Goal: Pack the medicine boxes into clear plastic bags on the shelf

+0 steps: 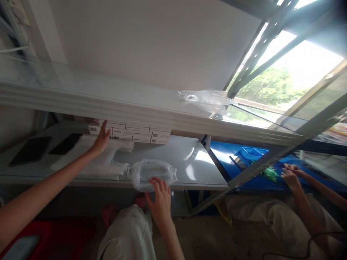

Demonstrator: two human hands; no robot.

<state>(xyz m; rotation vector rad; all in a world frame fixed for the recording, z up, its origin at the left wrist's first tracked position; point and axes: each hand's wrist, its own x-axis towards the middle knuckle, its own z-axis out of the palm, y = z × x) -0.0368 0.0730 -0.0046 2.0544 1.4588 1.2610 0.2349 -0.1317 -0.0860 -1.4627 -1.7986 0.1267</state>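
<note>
My left hand (101, 140) reaches over the lower shelf with its fingers stretched toward a row of small white boxes (142, 135). Whether it touches them I cannot tell. Beneath that forearm lies a stack of clear plastic bags (93, 153). At the shelf's front edge, my right hand (161, 196) has its fingers apart and slightly bent, with the tips at a clear plastic-wrapped bundle (154, 173). The bundle rests on the shelf, and its contents are hard to make out.
Two dark flat panels (31, 150) lie at the left of the lower shelf (187, 159). A crumpled clear bag (207, 99) sits on the upper shelf (121, 92). Metal uprights stand at right. Beyond them, a co-worker's hands (291, 175) are near green material (269, 173) and a blue tray (252, 153).
</note>
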